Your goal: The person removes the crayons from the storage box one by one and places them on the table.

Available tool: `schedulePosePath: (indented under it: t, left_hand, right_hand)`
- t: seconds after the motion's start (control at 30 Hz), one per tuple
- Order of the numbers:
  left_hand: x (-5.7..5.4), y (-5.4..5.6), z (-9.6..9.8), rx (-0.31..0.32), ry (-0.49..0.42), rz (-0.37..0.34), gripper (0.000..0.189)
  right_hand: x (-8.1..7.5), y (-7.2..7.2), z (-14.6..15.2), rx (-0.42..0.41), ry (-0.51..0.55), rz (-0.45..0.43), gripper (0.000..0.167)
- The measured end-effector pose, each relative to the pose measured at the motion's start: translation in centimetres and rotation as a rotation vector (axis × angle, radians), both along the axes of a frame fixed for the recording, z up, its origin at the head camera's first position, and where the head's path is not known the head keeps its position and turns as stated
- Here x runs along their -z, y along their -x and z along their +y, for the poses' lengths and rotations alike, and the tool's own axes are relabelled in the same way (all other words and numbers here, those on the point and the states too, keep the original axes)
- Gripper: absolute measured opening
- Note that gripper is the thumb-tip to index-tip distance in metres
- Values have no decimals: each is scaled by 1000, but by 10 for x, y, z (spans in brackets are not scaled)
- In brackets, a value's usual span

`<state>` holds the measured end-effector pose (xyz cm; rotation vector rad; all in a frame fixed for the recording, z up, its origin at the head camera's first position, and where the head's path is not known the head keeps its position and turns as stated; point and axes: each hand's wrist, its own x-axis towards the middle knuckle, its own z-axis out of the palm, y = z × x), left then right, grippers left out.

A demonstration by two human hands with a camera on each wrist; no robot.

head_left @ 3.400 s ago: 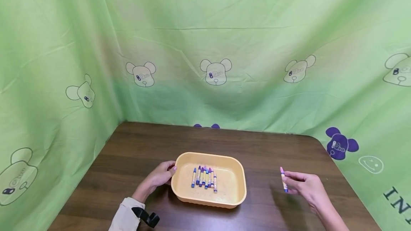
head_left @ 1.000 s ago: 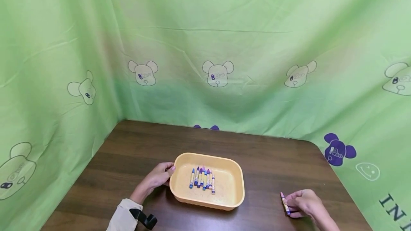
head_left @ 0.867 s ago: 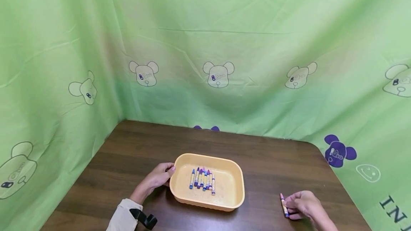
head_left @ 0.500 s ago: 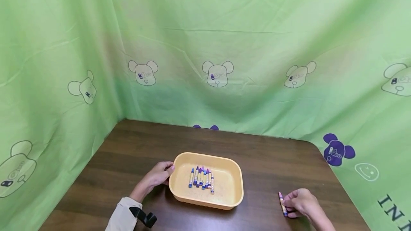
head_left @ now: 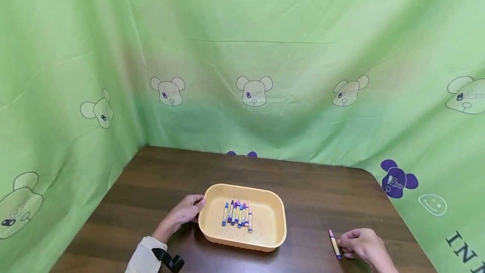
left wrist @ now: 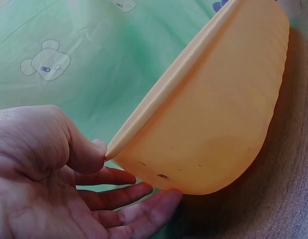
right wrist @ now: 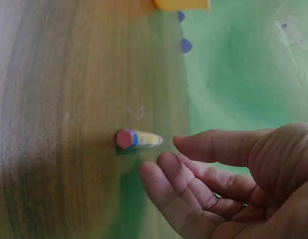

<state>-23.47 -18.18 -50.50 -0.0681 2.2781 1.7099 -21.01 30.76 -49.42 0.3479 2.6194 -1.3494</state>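
Note:
A pink crayon (head_left: 335, 244) with a yellow and blue wrapper lies on the table to the right of the tray. Just beside it is my right hand (head_left: 361, 245); in the right wrist view the thumb and fingers are parted and the crayon (right wrist: 141, 139) sits free of them. At the left end of the yellow plastic tray (head_left: 267, 222), my left hand (head_left: 183, 212) grips the rim. The left wrist view has the thumb on the rim and the fingers along the tray's outer wall (left wrist: 214, 114). Several crayons (head_left: 237, 214) lie side by side inside the tray.
The dark wooden table (head_left: 303, 193) extends around the tray. A green curtain (head_left: 254, 125) printed with bear heads hangs behind and at both sides. A small pale squiggle (right wrist: 137, 113) marks the tabletop near the lone crayon.
My right hand lowered the pink crayon to the table, then let go of it and drew slightly right. The left hand keeps its grip on the tray.

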Motion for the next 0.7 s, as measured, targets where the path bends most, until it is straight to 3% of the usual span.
schedulePosePath:
  t: [0.33, 0.7]
  left_hand:
    - [2, -2, -1, 46, -35, 36, 38]
    - [4, -3, -1, 38, -43, 35, 39]
  right_hand:
    - [-24, -3, -10, -48, 23, 32, 35]
    - [-31, 2, -39, -68, 131, 91, 37]
